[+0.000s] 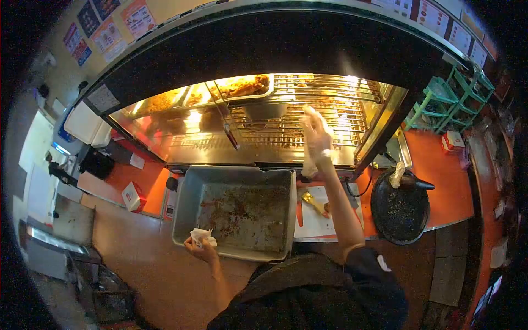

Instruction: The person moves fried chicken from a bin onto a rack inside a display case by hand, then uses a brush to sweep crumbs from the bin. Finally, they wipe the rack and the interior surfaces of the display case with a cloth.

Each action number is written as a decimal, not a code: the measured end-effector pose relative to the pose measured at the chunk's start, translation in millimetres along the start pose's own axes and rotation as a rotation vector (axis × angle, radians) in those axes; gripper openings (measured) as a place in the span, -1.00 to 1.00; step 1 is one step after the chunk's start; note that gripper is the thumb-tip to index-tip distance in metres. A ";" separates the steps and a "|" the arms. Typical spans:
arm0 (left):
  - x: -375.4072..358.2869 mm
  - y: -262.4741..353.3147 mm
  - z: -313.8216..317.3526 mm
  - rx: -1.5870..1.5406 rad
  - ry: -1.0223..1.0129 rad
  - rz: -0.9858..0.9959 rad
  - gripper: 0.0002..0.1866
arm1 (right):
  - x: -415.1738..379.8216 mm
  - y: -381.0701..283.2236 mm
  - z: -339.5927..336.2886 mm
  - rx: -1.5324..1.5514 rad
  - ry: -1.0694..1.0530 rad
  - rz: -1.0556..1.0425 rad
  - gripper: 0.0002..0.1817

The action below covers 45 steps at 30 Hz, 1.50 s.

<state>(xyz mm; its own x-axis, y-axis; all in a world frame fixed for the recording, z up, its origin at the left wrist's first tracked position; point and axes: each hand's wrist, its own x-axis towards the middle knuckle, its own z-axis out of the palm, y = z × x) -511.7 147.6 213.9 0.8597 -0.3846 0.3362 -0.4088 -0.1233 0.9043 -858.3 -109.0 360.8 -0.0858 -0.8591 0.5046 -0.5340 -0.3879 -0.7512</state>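
Note:
My left hand is closed around a crumpled white tissue, at the near left corner of a deep grey tub. Brown crumbs and grease smears cover the tub's bottom. My right hand, in a thin clear glove, reaches up to the lit food warmer. Its fingers stretch toward the wire rack; I see nothing clearly held in them. Fried food lies in metal trays on the warmer's upper left level.
Right of the tub, a white cutting board bears gold-coloured tongs. A round black pan with dark crumbs stands farther right. Green baskets and a red-and-white box are beyond it. Another box sits at left.

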 end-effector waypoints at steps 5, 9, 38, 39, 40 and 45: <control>3.4 -15.1 -0.8 0.072 -0.009 -0.020 -0.71 | 67.6 120.3 126.5 2.074 -0.042 0.209 -0.60; 6.6 -42.0 -0.5 0.007 0.000 -0.007 -0.73 | 75.2 156.5 177.3 1.123 0.311 0.232 -0.56; -1.1 -12.9 -1.3 0.024 -0.047 -0.063 -0.71 | 39.2 -39.7 83.2 0.755 0.056 0.303 -0.69; -2.1 -3.8 -0.1 0.027 -0.057 -0.086 -0.71 | 39.0 -41.2 65.9 1.017 -0.007 0.564 -0.71; 0.9 -12.3 0.3 0.055 -0.036 -0.065 -0.71 | 36.7 -51.5 40.1 1.276 -0.076 0.831 -0.71; 0.9 -21.6 -2.9 0.161 -0.040 -0.019 -0.65 | 35.6 73.7 59.5 0.646 0.357 -0.051 -0.80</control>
<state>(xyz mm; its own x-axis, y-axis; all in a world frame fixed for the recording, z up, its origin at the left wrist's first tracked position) -501.2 152.6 195.5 0.8562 -0.4166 0.3057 -0.4391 -0.2748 0.8554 -850.7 -188.0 298.1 -0.4012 -0.7165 0.5707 0.0478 -0.6386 -0.7681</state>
